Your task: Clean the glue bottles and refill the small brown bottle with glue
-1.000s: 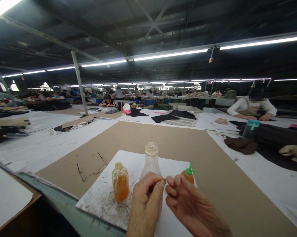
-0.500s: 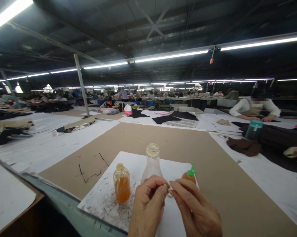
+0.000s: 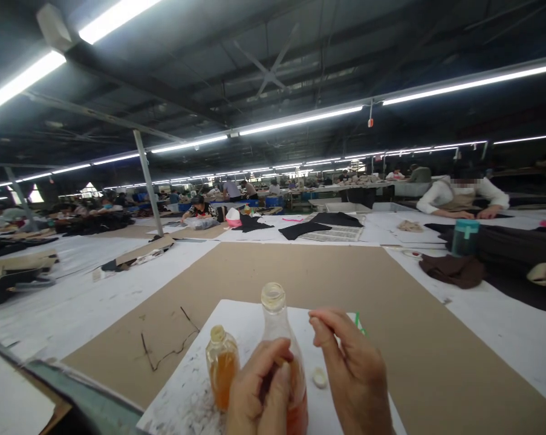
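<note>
Bottom centre of frame: left hand has fingers curled round lower body of clear bottle, full wrap. The clear bottle is upright, neck uncapped, w/ orange liquid low down, over the white sheet. Just right of it: right hand, thumb + forefinger tips pinched together, apart from the glass; cannot tell if anything is between them. Between the hands a white cap lies on the sheet. Left of centre: small amber bottle, just beside left hand. Lower left: glasses on brown surface.

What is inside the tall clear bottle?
Orange liquid shows in the lower part of the tall clear bottle; its neck is empty and uncapped. The left hand covers the front, hiding the liquid's level.
</note>
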`<control>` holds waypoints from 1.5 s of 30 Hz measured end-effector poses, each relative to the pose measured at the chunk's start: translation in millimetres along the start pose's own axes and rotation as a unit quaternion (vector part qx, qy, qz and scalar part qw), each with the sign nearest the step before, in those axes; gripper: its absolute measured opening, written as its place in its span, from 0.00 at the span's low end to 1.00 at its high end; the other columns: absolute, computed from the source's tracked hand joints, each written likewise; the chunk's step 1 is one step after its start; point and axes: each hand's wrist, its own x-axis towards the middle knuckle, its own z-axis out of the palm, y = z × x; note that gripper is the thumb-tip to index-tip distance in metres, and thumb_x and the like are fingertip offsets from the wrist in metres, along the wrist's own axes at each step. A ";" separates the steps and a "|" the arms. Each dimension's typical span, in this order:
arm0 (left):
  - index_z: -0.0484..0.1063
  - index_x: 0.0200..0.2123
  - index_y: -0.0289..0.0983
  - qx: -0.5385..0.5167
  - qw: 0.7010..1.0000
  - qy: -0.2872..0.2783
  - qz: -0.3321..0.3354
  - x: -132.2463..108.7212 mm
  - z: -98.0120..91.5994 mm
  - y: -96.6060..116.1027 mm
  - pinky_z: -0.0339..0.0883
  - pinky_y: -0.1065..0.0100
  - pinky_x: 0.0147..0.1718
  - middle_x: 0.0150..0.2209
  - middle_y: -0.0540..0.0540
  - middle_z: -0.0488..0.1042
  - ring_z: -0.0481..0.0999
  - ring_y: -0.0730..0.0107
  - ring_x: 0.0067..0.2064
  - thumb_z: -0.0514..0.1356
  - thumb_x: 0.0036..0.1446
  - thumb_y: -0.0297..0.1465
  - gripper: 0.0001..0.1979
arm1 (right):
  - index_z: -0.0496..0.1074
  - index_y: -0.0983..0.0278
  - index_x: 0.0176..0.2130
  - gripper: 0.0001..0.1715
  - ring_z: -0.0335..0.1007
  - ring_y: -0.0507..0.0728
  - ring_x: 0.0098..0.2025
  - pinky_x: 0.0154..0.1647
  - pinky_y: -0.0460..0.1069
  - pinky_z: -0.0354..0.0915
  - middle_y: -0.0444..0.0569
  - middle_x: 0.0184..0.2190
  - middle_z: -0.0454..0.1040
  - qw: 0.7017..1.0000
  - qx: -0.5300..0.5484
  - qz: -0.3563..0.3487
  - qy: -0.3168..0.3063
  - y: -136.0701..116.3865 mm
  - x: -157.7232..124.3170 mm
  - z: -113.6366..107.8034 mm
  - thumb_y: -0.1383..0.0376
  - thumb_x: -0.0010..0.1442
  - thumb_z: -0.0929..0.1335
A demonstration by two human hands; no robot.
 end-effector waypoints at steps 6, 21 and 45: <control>0.72 0.45 0.38 0.096 0.990 0.105 -0.005 30.8 -10.4 -10.6 0.64 0.61 0.46 0.45 0.42 0.73 0.71 0.57 0.44 0.61 0.51 0.42 0.19 | 0.72 0.61 0.35 0.10 0.66 0.51 0.30 0.31 0.44 0.62 0.43 0.30 0.70 0.991 0.079 0.095 -0.046 -2.4 26.1 20.3 0.66 0.63 0.62; 0.64 0.52 0.38 -0.057 0.997 -0.030 -0.049 41.6 16.4 -19.9 0.63 0.64 0.52 0.53 0.41 0.70 0.67 0.55 0.55 0.59 0.52 0.37 0.24 | 0.69 0.61 0.32 0.16 0.69 0.53 0.33 0.32 0.45 0.63 0.48 0.33 0.69 0.989 0.003 0.141 -0.037 -26.4 13.6 43.8 0.65 0.63 0.56; 0.60 0.53 0.36 0.016 0.997 -0.004 -0.077 38.1 10.9 -26.7 0.55 0.59 0.55 0.53 0.39 0.67 0.63 0.56 0.56 0.57 0.54 0.37 0.23 | 0.78 0.63 0.34 0.12 0.60 0.50 0.21 0.24 0.44 0.61 0.39 0.18 0.64 0.957 0.159 0.234 -0.061 0.3 36.0 22.8 0.59 0.54 0.68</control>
